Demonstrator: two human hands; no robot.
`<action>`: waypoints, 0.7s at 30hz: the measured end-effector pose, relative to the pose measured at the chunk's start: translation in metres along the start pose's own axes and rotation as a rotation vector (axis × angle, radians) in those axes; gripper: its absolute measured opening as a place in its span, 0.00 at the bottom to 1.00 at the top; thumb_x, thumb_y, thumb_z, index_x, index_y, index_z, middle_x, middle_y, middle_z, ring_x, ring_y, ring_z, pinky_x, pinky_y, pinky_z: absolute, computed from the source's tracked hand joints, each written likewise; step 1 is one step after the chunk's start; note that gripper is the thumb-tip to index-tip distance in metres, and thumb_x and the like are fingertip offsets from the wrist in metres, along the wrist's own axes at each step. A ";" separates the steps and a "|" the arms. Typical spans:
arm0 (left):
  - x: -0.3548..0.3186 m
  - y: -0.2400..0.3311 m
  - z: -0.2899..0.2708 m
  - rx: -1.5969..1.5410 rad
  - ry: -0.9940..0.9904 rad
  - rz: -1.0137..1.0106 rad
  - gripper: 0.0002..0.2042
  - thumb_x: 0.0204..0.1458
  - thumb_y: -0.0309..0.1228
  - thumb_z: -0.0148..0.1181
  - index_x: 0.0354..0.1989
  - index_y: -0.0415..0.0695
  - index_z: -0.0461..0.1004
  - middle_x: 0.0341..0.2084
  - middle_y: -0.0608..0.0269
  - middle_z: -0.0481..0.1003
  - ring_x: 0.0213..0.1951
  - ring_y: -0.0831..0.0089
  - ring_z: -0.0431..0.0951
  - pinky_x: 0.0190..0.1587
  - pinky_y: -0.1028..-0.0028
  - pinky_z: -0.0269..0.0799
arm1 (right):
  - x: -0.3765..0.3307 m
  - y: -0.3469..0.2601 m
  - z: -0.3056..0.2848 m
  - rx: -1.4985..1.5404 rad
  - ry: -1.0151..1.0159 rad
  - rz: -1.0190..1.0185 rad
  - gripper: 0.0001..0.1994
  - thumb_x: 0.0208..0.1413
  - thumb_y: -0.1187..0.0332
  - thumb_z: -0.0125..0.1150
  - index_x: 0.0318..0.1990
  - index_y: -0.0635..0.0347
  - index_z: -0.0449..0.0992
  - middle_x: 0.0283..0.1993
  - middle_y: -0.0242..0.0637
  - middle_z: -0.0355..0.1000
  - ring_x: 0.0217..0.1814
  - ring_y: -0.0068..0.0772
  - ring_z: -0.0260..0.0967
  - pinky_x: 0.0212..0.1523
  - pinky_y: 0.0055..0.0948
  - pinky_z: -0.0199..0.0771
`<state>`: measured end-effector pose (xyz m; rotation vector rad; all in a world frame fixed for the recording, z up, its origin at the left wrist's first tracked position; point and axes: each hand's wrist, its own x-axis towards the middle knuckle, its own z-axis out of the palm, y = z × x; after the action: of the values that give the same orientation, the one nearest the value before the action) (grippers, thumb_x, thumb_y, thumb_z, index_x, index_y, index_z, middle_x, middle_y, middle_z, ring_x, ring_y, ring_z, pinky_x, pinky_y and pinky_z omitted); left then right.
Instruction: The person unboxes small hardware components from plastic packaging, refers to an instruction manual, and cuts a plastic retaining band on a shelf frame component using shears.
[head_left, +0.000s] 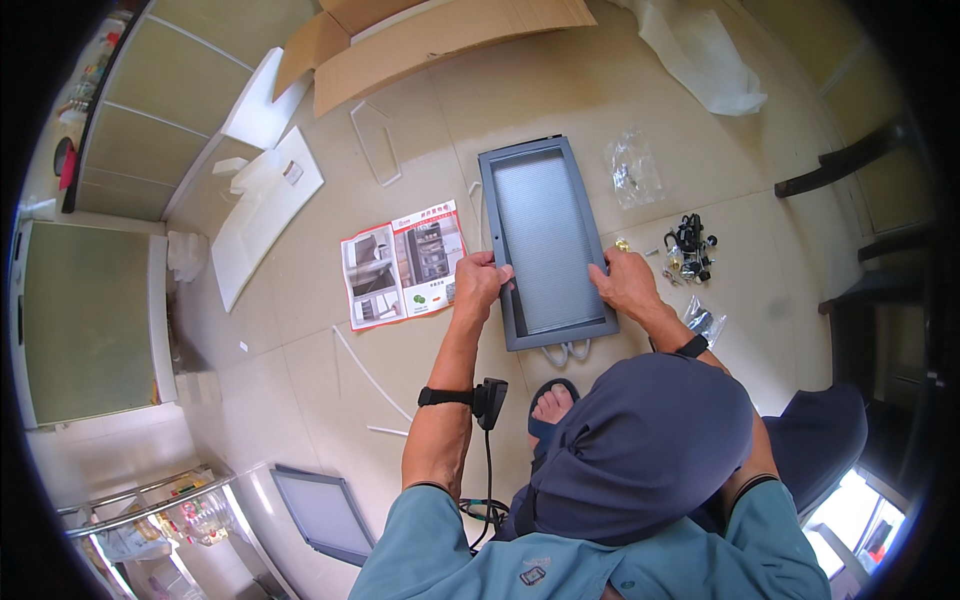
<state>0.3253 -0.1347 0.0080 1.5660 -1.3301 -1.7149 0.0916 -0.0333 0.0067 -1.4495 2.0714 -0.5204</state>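
A dark grey framed panel (603,208) with a ribbed, translucent pane lies on the tiled floor in front of me, its long sides pointing away. My left hand (480,284) is closed on its left side, thumb over the frame and fingers curled at the outer edge. On the opposite side, my right hand (628,284) grips the frame, its thumb touching the inner border. Pale looped tubing (567,354) sticks out from under the panel's near end. A colour-printed leaflet (404,268) lies open to the left of my left hand.
Black fittings (690,248) and a clear bag of small parts (634,170) lie right of the panel. A cardboard box (440,50) and white foam board (268,212) stand beyond. Another framed panel (322,512) is at lower left. White strips (372,368) lie on the floor.
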 end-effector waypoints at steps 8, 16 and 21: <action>0.005 -0.009 -0.005 -0.018 0.019 -0.002 0.15 0.44 0.23 0.62 0.42 0.31 0.77 0.24 0.62 0.78 0.22 0.76 0.75 0.22 0.78 0.66 | 0.003 -0.005 0.001 -0.017 -0.017 -0.009 0.20 0.52 0.56 0.56 0.34 0.71 0.76 0.33 0.59 0.75 0.38 0.60 0.73 0.43 0.50 0.72; 0.006 -0.010 -0.003 0.001 0.013 -0.018 0.14 0.44 0.22 0.62 0.41 0.32 0.78 0.23 0.63 0.78 0.21 0.77 0.74 0.22 0.79 0.65 | 0.005 0.000 0.003 -0.044 -0.009 -0.031 0.20 0.53 0.56 0.56 0.33 0.71 0.75 0.32 0.60 0.74 0.38 0.61 0.73 0.42 0.51 0.72; 0.000 -0.001 0.003 -0.054 0.028 0.022 0.12 0.45 0.20 0.62 0.41 0.32 0.77 0.24 0.64 0.78 0.22 0.78 0.75 0.23 0.79 0.67 | -0.001 0.001 -0.001 0.040 0.071 -0.061 0.19 0.55 0.57 0.57 0.34 0.70 0.74 0.30 0.59 0.74 0.37 0.62 0.72 0.39 0.52 0.70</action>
<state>0.3227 -0.1331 0.0075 1.5342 -1.2724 -1.6952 0.0903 -0.0317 0.0067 -1.4951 2.0641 -0.6428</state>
